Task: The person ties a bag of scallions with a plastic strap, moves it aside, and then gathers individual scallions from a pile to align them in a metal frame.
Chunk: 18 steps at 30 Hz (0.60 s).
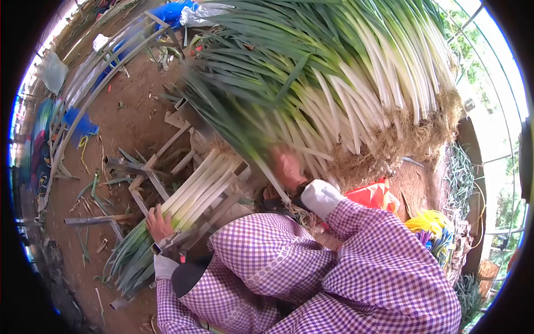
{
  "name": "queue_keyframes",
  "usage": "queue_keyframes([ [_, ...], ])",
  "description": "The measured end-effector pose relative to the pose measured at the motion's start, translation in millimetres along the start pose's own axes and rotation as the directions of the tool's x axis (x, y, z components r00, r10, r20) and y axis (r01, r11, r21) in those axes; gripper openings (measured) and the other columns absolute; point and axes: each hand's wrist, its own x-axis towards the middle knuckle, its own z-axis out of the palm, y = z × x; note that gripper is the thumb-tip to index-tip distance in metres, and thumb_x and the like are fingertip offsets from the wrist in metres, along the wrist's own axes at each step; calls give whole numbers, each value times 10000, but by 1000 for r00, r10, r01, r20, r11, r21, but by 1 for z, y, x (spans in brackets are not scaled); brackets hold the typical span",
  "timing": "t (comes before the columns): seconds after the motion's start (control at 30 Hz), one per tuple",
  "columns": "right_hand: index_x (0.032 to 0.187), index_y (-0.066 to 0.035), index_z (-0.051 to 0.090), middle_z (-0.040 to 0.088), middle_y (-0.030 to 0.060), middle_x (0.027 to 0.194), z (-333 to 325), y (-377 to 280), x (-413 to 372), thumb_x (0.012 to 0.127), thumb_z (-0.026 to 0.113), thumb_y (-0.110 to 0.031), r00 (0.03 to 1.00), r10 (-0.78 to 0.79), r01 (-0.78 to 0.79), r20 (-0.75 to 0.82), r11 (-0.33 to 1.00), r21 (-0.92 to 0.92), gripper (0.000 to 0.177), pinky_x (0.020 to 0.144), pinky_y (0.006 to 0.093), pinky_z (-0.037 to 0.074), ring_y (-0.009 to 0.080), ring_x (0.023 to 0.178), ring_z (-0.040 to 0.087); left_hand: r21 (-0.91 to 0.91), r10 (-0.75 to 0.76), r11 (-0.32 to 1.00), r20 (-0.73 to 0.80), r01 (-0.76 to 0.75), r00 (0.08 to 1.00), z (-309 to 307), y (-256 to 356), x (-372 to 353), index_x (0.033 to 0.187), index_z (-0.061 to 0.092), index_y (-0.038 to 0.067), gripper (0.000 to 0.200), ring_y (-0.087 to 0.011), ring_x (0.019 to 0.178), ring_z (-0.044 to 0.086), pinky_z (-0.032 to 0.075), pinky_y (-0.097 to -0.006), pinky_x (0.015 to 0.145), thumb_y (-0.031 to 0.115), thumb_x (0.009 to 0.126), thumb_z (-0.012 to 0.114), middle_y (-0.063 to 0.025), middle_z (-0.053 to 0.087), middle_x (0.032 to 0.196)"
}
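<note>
On a metal frame point(147, 181) lies a bundle of leeks point(197, 192), roots toward the upper right and green leaves toward the lower left. My left hand point(160, 224) rests on this bundle where white turns to green, fingers curled over its edge. Blurred by motion, my right hand point(288, 167) is beside a loose leek point(270, 175) in front of the big pile of leeks point(345, 89); its finger posture and grip cannot be made out. The pile's roots point to the lower right.
Cut leaves lie on the dirt floor point(130, 103) at the left. A curved metal rack point(119, 64) stands at the upper left. A red bag point(374, 196) and yellow and blue ties point(431, 222) are at the right. Root scraps lie below the pile.
</note>
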Motion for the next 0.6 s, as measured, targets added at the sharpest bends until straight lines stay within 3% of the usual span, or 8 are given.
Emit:
queue_keyframes([
  [0.1, 1110, -32, 652, 664, 203, 1119, -33, 26, 15, 772, 652, -103, 995, -31, 23, -91, 996, -85, 345, 871, 532, 491, 449, 1077, 600, -18, -8, 1000, 27, 9, 1000, -6, 5, 3, 1373, 538, 78, 482, -384, 1240, 460, 346, -513, 1058, 306, 955, 617, -168, 489, 1352],
  [0.2, 1213, -97, 600, 640, 195, 1153, -32, 54, -2, 881, 641, -207, 900, 197, -141, 390, 976, -168, 352, 826, 521, 501, 423, 1038, 614, 3, -4, 1000, 28, 4, 1000, -6, 6, 3, 1368, 539, 71, 474, -382, 1241, 457, 344, -509, 1059, 302, 961, 611, -167, 489, 1346],
  [0.23, 1075, -76, 633, 662, 204, 1072, -34, 57, -12, 876, 625, -189, 838, 148, -127, 525, 989, -75, 229, 779, 516, 509, 420, 998, 635, 14, 5, 1000, 25, -5, 1000, -6, 6, 4, 1365, 539, 65, 474, -379, 1237, 458, 345, -501, 1057, 303, 961, 611, -166, 491, 1340],
  [0.33, 988, -49, 656, 682, 216, 1012, -13, 37, -45, 866, 628, -179, 744, 301, -418, 596, 906, 65, 181, 763, 514, 516, 422, 966, 652, 7, -18, 1000, 29, 18, 999, -6, 7, 4, 1366, 538, 67, 475, -374, 1234, 459, 350, -496, 1053, 300, 959, 613, -165, 491, 1340],
  [0.37, 1003, -31, 687, 693, 224, 1001, -10, 35, -51, 867, 632, -181, 733, 303, -404, 609, 914, 31, 210, 788, 518, 526, 426, 950, 664, 6, -21, 1000, 41, 21, 999, -5, 6, 4, 1379, 539, 84, 489, -379, 1243, 459, 354, -501, 1053, 317, 957, 616, -163, 492, 1351],
  [0.47, 1108, -27, 680, 681, 239, 1079, 2, 24, -48, 864, 644, -185, 905, 295, -354, 308, 922, 155, 293, 805, 511, 534, 437, 961, 661, 17, -27, 1000, 57, 26, 998, -4, 2, 5, 1393, 541, 101, 509, -381, 1249, 461, 360, -503, 1055, 332, 947, 627, -158, 495, 1361],
  [0.5, 1220, -43, 639, 666, 246, 1129, 4, 26, -38, 859, 665, -215, 867, 331, -398, 373, 910, 115, 401, 838, 512, 529, 429, 1003, 652, 23, -25, 999, 48, 24, 999, -6, 5, 5, 1381, 541, 85, 501, -374, 1238, 463, 355, -497, 1056, 311, 943, 630, -157, 497, 1349],
  [0.6, 1253, -24, 590, 639, 260, 1183, 9, 27, -4, 846, 693, -247, 921, 269, -313, 281, 941, 127, 475, 892, 509, 509, 428, 1073, 626, 18, -25, 1000, 25, 24, 999, -5, 8, 5, 1364, 551, 73, 498, -362, 1232, 465, 346, -492, 1067, 293, 927, 644, -148, 502, 1337],
])
